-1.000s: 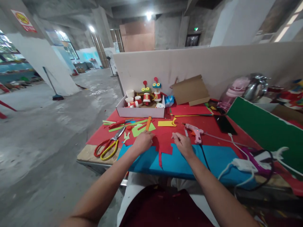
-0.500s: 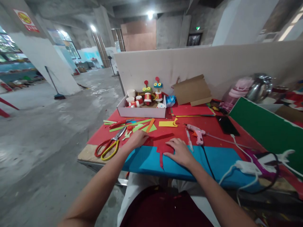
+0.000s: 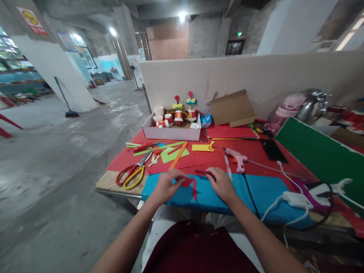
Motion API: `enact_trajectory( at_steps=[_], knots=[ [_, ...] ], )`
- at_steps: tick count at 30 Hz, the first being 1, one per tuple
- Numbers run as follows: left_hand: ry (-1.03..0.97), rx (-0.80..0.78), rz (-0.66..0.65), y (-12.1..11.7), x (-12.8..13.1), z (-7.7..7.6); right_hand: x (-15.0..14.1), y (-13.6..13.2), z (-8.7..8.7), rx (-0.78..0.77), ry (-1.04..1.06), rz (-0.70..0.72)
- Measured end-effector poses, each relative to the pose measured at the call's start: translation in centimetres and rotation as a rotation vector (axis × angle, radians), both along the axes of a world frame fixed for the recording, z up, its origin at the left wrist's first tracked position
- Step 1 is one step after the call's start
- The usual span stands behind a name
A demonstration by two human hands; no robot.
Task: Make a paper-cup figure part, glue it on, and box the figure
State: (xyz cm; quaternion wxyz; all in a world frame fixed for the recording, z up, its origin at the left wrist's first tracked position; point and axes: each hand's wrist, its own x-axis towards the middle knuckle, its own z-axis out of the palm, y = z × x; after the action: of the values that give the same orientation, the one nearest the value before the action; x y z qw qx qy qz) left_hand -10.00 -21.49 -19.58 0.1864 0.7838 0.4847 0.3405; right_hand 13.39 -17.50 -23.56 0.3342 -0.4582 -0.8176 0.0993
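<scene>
Left fingers [image 3: 179, 174] partly hide red paper [image 3: 187, 182] — grip unclear.

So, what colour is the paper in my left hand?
The paper is red, clearest in the head view.

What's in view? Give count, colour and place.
Scissors: one pair, red and yellow, left
Glue gun: one, pink, right
Phone: one, black, right
Paper scraps: several, green, left
Strip: one, orange, across scraps
Card: one, yellow, centre
Box: one, white, back
Figures: two, multicoloured, in box
Cups: several, white and red, in box
Cardboard: one, brown, back
Panel: one, green, far right
Kettle: one, silver, back right
Broom: one, dark, far left
Paper piece: one, red, front
Thin strip: one, red, front
Left hand: one, bare, grip on paper piece
Right hand: one, bare, grip on thin strip
</scene>
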Motion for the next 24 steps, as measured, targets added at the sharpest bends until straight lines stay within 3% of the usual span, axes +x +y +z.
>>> enact_trajectory(
  at_steps=[2,3,5,9,13,16,19,24],
  knots=[
    [0.155,-0.048,-0.292,-1.0,1.1,0.0,0.1,0.1,-0.2,0.021,0.075,-0.056],
    [0.218,-0.059,-0.375,-1.3,1.6,0.0,0.0,0.4,-0.2,0.028,0.109,-0.081],
    [0.283,-0.072,-0.410,-1.6,2.6,-0.3,-0.5,1.3,0.3,0.019,0.148,-0.109],
    [0.339,-0.061,-0.338,-2.0,3.6,-1.1,-2.3,4.8,2.3,-0.074,-0.004,-0.040],
    [0.400,-0.003,-0.331,-3.1,2.9,-2.2,-3.9,6.7,3.6,0.033,-0.174,-0.119],
    [0.347,0.041,-0.312,-3.9,1.8,-3.4,-4.5,5.1,2.8,0.120,-0.062,-0.073],
    [0.141,0.049,-0.222,-4.6,0.4,-3.9,-4.7,2.4,1.3,0.110,0.070,-0.012],
    [-0.163,-0.212,0.014,-5.2,-3.3,-1.9,-4.3,0.5,0.2,0.023,0.091,0.078]
  ],
)
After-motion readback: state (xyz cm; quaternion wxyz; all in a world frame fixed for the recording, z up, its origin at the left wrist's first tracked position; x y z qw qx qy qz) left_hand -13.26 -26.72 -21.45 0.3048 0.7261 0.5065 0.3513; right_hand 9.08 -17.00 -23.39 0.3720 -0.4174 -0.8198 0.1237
